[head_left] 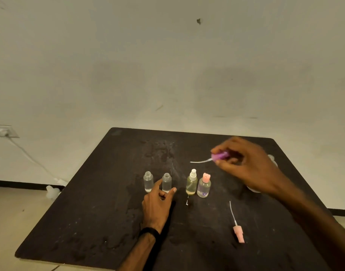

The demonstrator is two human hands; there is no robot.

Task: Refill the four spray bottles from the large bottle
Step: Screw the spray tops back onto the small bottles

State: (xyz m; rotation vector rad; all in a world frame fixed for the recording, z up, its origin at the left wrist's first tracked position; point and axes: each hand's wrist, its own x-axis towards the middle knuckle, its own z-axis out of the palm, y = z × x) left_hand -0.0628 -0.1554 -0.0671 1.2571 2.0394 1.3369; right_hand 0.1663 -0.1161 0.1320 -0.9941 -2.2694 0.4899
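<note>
Nearest, left hand [158, 200] part-open, empty, fingertips touching small clear uncapped bottle [166, 182]. Farther right, right hand [244, 163] pinching purple spray head [219, 155], white dip tube [200, 161] lying leftward toward that bottle's mouth.

Dark table [101, 222] (scuffed), wall socket [4, 132], white cable [30, 157].

Dark surface [93, 222] bearing four small bottles in a row at centre: two uncapped [148, 181] [166, 182], one white-topped [191, 182], one pink-capped [204, 185]; pink sprayer head [238, 234] at 4 o'clock.
</note>
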